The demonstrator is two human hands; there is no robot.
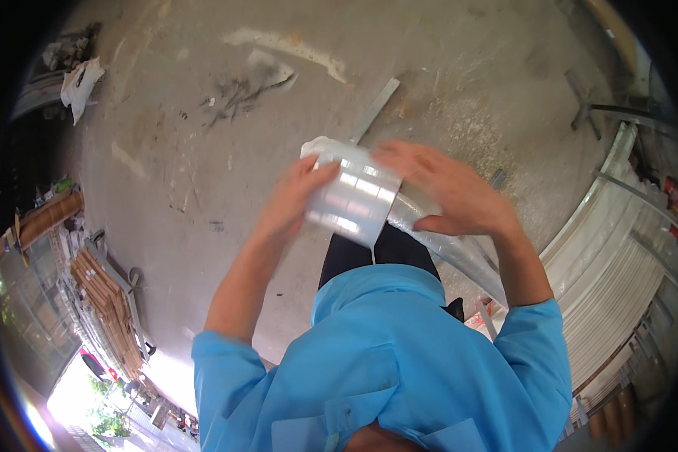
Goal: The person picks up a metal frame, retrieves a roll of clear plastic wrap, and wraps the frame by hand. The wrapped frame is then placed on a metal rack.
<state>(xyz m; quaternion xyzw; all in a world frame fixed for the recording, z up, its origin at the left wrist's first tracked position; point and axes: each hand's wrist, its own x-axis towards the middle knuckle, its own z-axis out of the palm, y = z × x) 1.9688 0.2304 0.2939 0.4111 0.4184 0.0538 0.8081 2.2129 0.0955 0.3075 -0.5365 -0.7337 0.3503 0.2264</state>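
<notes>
A shiny silver cylinder [354, 194] is in front of my waist, above my dark trousers. Bands run across it like a stack of tape rolls, and a pale ragged edge shows at its far left. My left hand [301, 188] grips its left side, thumb on the near face. My right hand [448, 188], blurred by motion, is at its far right edge. Those fingers are stretched out and the thumb is well apart; whether the fingertips touch the cylinder is unclear. Below that hand, a long bundle in clear plastic [452, 252] slants toward my right side.
A metal strip [375, 110] stands out beyond the cylinder over the stained concrete floor [203, 143]. Long pale panels [603, 264] are stacked on a metal rack at right. Brown flat stock [105, 301] leans at left. A white bag [80, 87] hangs at the far left.
</notes>
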